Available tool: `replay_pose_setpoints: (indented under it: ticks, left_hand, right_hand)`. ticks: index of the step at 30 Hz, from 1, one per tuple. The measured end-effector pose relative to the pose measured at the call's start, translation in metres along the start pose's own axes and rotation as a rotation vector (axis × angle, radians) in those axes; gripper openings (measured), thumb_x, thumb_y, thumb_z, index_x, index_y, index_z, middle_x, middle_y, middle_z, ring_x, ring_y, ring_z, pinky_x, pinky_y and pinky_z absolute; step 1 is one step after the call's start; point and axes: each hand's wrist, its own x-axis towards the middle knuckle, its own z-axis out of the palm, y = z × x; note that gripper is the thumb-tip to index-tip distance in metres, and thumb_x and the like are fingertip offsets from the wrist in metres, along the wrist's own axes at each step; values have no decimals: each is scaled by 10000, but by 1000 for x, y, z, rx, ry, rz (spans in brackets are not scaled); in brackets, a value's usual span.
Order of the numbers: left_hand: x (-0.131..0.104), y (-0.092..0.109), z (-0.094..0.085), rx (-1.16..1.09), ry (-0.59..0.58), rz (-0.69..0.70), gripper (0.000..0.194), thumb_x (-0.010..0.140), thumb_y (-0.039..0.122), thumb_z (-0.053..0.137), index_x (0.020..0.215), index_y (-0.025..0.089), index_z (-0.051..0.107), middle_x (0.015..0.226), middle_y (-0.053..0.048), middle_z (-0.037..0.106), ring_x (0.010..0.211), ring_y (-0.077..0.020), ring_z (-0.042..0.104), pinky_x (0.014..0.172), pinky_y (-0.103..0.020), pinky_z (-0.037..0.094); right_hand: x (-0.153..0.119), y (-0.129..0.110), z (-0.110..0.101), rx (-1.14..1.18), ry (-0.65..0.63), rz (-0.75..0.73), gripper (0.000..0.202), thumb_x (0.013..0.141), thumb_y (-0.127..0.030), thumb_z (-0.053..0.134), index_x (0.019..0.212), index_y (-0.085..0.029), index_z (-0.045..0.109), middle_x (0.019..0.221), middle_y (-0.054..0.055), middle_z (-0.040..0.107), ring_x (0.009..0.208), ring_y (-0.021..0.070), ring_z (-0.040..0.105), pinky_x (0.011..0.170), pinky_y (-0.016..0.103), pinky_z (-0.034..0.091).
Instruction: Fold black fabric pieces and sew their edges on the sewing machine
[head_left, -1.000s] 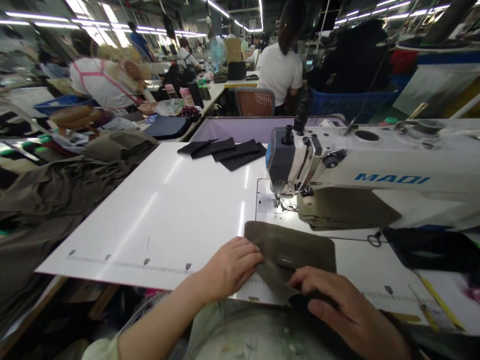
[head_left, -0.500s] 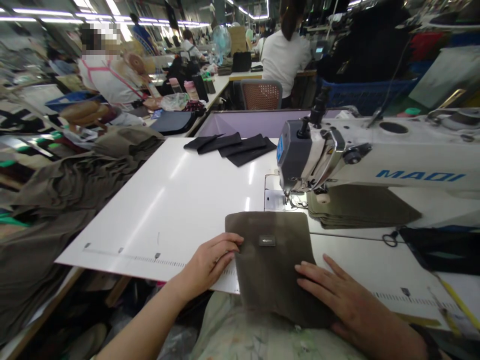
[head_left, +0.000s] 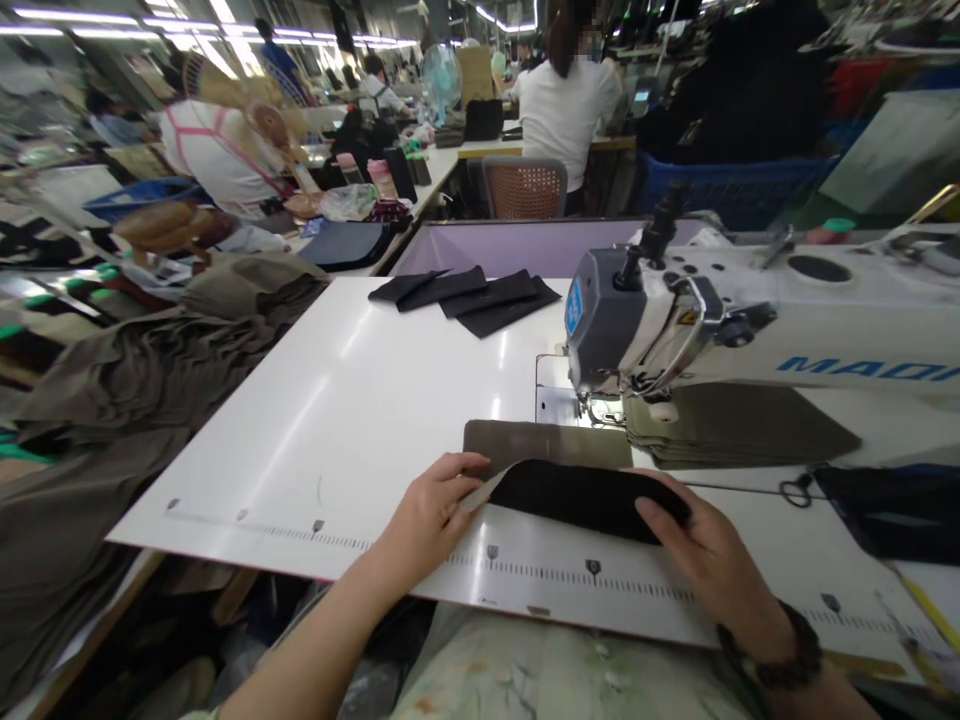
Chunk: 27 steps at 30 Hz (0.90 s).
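Note:
An olive-brown fabric panel (head_left: 551, 440) lies on the white table just in front of the sewing machine (head_left: 637, 320). Its near part is lifted and folded back, so a black underside (head_left: 581, 497) faces me and the small label is hidden. At the left edge of the fold, my left hand (head_left: 427, 515) is closed, pinching the cloth between thumb and fingers. My right hand (head_left: 694, 540) grips the right end of the fold, thumb on the black side and fingers behind.
Several black fabric pieces (head_left: 472, 295) lie overlapped at the table's back. A stack of olive panels (head_left: 742, 425) sits under the machine arm, with scissors (head_left: 796, 490) nearby. Olive cloth (head_left: 112, 370) is heaped at the left. Other people work farther back.
The panel lay flat, label up, under my hands. Now its near part is raised and turned over away from me, black side showing, with both hands closed on it.

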Motion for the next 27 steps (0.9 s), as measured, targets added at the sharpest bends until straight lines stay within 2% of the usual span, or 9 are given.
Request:
replay_pose_setpoints:
  ticks: [3,6,8,10,13,15,18,22,27]
  left_hand:
    - [6,-3,4,-108,27,-96,151,792,127,450,773,152,598,977,-51,576,852,-149,569,736,-261,467]
    - [9,-7,9,-127,88,-190,108,779,134,464,815,157,563,851,-27,586,767,-142,566,690,-266,464]
    - [8,-8,13,-117,98,-249,108,784,148,459,850,162,543,772,-12,580,713,-140,560,661,-271,466]
    - [6,-10,15,-124,102,-295,151,784,156,462,925,163,518,750,-6,578,664,-133,557,631,-268,474]
    - [1,-13,17,-156,151,-272,439,788,155,462,1211,172,350,898,-41,584,695,-126,575,633,-259,492]
    - [-2,-13,17,-110,152,-183,507,806,153,442,1285,192,280,975,-61,566,753,-128,580,651,-249,498]
    - [-4,-13,14,26,118,-54,333,834,160,411,1157,196,486,905,-49,571,757,-124,580,661,-227,504]
    - [-3,-15,13,148,181,-24,261,837,212,440,1057,171,575,846,-48,590,708,-124,596,631,-209,525]
    - [2,-19,16,256,240,17,249,842,235,438,1001,145,608,928,-78,607,816,-164,616,744,-256,530]
  right_hand:
    - [0,3,4,77,-39,41,648,753,-396,536,1300,-184,263,880,50,639,698,171,615,601,273,509]
    - [-5,6,8,131,-31,41,780,774,-366,519,1359,-183,37,774,21,640,542,136,585,487,239,484]
    - [-7,6,10,90,24,-14,660,791,-343,498,1337,-205,155,776,22,640,544,130,582,479,225,472]
    - [-5,4,12,-35,78,-88,413,794,-310,492,1192,-230,417,780,25,639,577,133,587,502,222,468]
    - [1,1,14,-183,78,-197,165,799,-271,473,874,-234,615,766,25,634,644,140,592,578,230,470]
    - [4,-1,14,-226,59,-214,190,805,-277,461,839,-229,642,741,27,623,651,140,588,592,231,471]
    - [6,0,14,-289,65,-174,238,805,-300,455,931,-219,641,731,30,608,642,140,581,573,234,472]
    - [7,3,15,-287,126,-142,269,795,-320,463,977,-203,623,719,14,619,544,115,553,502,217,460]
    - [9,4,19,-264,211,-133,222,779,-319,498,905,-203,639,683,1,635,482,103,538,460,202,451]
